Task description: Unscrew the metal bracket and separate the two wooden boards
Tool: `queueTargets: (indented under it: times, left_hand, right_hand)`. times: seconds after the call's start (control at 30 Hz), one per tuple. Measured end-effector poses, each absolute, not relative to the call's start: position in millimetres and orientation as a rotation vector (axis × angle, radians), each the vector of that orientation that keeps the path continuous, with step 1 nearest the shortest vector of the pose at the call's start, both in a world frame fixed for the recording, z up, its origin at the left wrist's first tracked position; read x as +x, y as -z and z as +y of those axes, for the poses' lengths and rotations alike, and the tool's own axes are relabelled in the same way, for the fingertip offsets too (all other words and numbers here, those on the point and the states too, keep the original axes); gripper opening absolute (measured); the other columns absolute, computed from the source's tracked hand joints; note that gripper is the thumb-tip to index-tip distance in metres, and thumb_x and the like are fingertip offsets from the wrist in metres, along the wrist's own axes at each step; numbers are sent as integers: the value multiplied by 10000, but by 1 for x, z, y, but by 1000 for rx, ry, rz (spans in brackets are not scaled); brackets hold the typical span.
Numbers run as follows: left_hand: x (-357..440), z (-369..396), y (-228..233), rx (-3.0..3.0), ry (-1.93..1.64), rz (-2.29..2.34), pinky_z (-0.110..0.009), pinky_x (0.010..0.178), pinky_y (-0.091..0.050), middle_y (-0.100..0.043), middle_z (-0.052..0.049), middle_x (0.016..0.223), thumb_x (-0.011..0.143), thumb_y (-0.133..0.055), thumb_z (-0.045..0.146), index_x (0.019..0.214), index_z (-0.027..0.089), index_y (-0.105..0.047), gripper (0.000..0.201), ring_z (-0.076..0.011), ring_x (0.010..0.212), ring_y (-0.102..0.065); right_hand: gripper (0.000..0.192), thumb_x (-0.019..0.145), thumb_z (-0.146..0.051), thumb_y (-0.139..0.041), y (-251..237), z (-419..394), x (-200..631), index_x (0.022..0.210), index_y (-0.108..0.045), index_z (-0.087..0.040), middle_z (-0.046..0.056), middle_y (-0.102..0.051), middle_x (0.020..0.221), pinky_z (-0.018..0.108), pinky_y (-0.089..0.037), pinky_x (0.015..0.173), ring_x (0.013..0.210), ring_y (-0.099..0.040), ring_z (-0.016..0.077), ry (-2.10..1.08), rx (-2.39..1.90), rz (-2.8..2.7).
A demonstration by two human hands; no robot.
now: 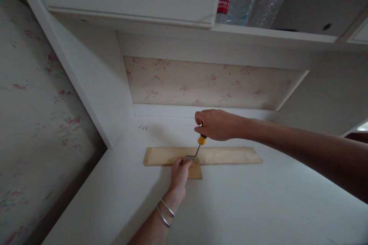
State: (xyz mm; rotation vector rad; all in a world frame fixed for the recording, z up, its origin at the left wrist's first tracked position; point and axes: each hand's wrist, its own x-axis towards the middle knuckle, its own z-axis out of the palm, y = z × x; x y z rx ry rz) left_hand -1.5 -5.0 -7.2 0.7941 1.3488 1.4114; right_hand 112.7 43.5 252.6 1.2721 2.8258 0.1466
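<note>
My right hand [217, 124] is closed around the handle of a screwdriver [202, 139] with a yellow and black grip. Its shaft slants down, and the tip meets the right end of a small metal hinge [189, 157]. The hinge lies where a long pale wooden board [230, 155] and a small wooden block [195, 171] come together. With thumb and fingers, my left hand [179, 176] grips the hinge and the block's left side, hiding part of both. Whether a screw sits under the tip is too small to tell.
Several screws [143, 127] lie on the white desktop [244, 206], left of and behind the board. A white side panel [86, 72] rises at the left. Overhead, a cabinet door [129, 2] and an open shelf with plastic bottles [270, 4] overhang the desktop.
</note>
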Motion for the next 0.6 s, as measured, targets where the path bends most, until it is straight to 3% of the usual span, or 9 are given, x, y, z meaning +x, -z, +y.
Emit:
queueTargets:
  times: [0.17, 0.3, 0.37, 0.47, 0.6]
  left_hand:
    - [-1, -6, 7, 793, -1405, 1351, -259, 607, -353, -585, 20, 659, 676, -654, 315, 686, 158, -598, 167, -150, 654, -508]
    - [-1, -5, 6, 805, -1398, 1355, -259, 607, -351, -590, 13, 666, 677, -646, 322, 703, 157, -608, 171, -157, 662, -510]
    - [-1, -5, 6, 813, -1400, 1354, -256, 592, -339, -578, 16, 658, 675, -641, 316, 695, 159, -601, 163, -153, 648, -496]
    - [-1, -5, 7, 823, -1403, 1357, -253, 575, -326, -551, 25, 635, 673, -642, 320, 666, 166, -577, 167, -147, 629, -476]
    - [-1, -5, 7, 808, -1404, 1360, -256, 587, -330, -556, 24, 646, 666, -647, 334, 671, 170, -578, 178, -154, 647, -483]
  right_hand:
    - [287, 693, -268, -605, -254, 39, 112, 975, -561, -239, 37, -593, 1040, 266, -332, 539, 702, -563, 164, -42, 1213, 2823]
    - [240, 808, -421, -529, -253, 38, 110, 895, -571, -201, 68, -604, 904, 289, -336, 552, 676, -554, 183, -120, 1284, 2787]
    - [197, 849, -359, -475, -253, 38, 111, 896, -568, -192, 74, -603, 898, 293, -332, 555, 667, -552, 179, -162, 1261, 2794]
    - [217, 763, -272, -563, -255, 38, 113, 972, -561, -215, 58, -587, 1029, 277, -335, 546, 681, -560, 161, -84, 1173, 2821]
    - [269, 783, -438, -574, -253, 40, 116, 921, -580, -207, 66, -602, 944, 287, -349, 563, 703, -565, 188, -109, 1258, 2813]
